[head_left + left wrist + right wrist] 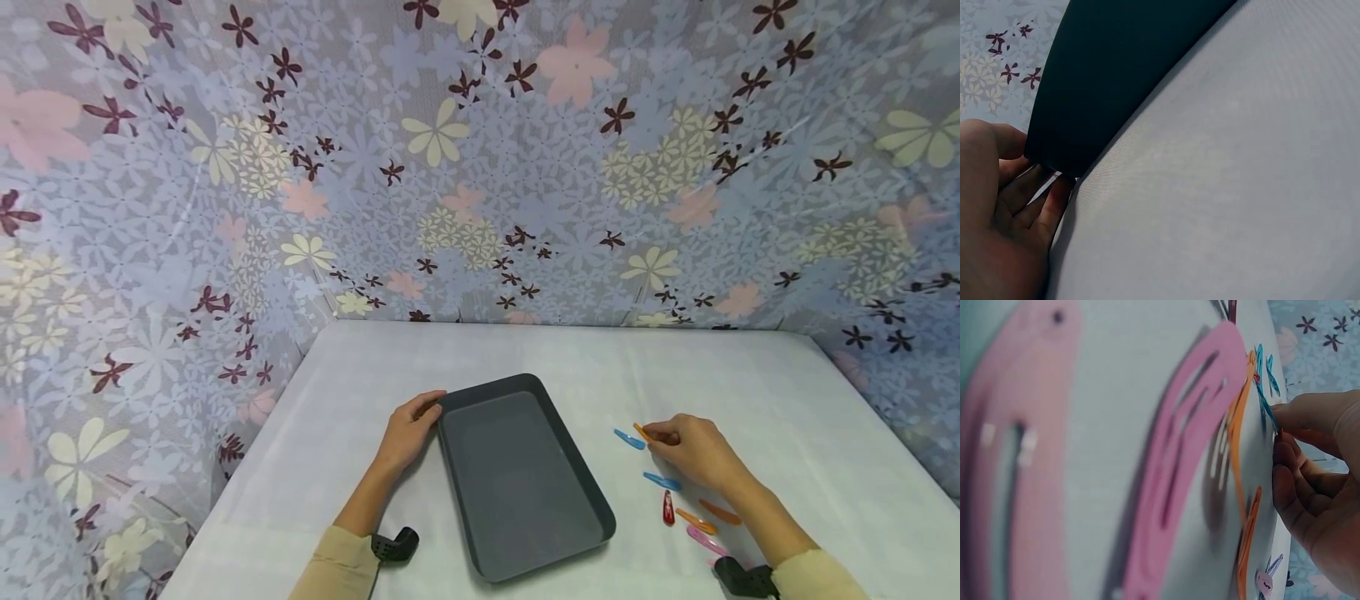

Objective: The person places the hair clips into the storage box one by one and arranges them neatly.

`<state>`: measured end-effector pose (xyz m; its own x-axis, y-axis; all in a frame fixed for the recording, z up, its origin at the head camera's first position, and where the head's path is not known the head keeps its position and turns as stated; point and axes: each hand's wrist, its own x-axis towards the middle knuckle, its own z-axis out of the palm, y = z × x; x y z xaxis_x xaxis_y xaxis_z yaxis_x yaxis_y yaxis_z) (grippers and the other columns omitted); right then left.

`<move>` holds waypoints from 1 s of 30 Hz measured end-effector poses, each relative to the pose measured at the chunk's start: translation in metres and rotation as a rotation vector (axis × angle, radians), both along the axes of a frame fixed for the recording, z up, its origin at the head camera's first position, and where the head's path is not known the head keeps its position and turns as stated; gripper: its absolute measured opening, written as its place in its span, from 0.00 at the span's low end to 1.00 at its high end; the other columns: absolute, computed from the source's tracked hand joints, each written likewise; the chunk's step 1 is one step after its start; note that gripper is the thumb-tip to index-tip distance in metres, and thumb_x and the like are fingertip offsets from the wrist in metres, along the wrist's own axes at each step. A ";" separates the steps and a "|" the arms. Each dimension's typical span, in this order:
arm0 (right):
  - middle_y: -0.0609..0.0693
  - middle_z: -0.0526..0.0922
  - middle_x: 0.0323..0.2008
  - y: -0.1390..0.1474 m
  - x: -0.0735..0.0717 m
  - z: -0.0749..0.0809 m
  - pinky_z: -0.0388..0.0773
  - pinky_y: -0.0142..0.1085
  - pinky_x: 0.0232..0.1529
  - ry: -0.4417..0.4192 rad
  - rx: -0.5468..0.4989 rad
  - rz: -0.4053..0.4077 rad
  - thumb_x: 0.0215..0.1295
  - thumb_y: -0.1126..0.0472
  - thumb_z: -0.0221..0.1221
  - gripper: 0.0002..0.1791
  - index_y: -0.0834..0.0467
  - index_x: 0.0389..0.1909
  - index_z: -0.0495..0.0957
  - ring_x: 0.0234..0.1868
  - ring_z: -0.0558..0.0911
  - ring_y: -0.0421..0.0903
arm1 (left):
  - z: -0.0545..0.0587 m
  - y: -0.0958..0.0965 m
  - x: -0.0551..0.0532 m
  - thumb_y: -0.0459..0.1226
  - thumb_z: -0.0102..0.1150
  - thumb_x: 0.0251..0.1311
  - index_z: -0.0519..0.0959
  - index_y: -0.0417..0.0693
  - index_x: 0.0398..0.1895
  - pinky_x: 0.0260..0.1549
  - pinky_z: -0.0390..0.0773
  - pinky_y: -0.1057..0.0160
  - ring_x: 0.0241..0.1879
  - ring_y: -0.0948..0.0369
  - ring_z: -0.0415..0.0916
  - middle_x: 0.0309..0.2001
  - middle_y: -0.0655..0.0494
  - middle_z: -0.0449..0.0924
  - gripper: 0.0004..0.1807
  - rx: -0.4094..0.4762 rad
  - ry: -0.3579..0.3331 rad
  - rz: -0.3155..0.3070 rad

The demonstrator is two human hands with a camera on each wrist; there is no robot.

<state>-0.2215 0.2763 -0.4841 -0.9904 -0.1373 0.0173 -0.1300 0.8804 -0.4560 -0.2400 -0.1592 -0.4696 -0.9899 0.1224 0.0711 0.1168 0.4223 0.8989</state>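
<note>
A dark grey rectangular tray (525,475) lies at an angle on the table. At its far left corner my left hand (408,429) grips the rim; the left wrist view shows the thumb and fingers around the tray's corner (1085,94). To the right of the tray, my right hand (690,450) pinches an orange hair clip (641,431) between thumb and fingertips, its other end hidden by them. A blue hair clip (629,439) lies just left of those fingertips. Another blue hair clip (662,482) sits nearer, below the hand.
Under and beside the right forearm lie a red hair clip (668,507), orange hair clips (696,522) and a pink hair clip (707,541). Close to the right wrist camera is a large-looking pale pink clip (1041,456). A flowered cloth (480,167) hangs behind the white table (420,354).
</note>
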 end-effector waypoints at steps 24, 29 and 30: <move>0.50 0.82 0.34 -0.012 -0.010 0.020 0.70 0.32 0.29 -0.023 -0.044 0.016 0.59 0.57 0.62 0.15 0.55 0.47 0.84 0.33 0.74 0.43 | -0.041 -0.008 -0.021 0.49 0.49 0.67 0.74 0.64 0.59 0.56 0.73 0.51 0.55 0.57 0.76 0.57 0.60 0.78 0.18 -0.016 0.055 0.026; 0.48 0.82 0.32 -0.015 -0.010 0.027 0.68 0.31 0.26 0.023 -0.051 0.066 0.59 0.60 0.60 0.14 0.55 0.46 0.84 0.29 0.72 0.41 | -0.042 -0.009 -0.021 0.52 0.48 0.67 0.74 0.62 0.60 0.54 0.74 0.52 0.53 0.58 0.78 0.56 0.61 0.79 0.21 -0.034 0.073 0.013; 0.47 0.82 0.32 -0.016 -0.010 0.029 0.67 0.31 0.26 0.029 -0.051 0.076 0.59 0.60 0.60 0.14 0.55 0.45 0.84 0.28 0.71 0.40 | -0.042 -0.010 -0.021 0.52 0.48 0.67 0.73 0.61 0.61 0.53 0.75 0.52 0.52 0.58 0.78 0.56 0.60 0.79 0.21 -0.034 0.075 0.012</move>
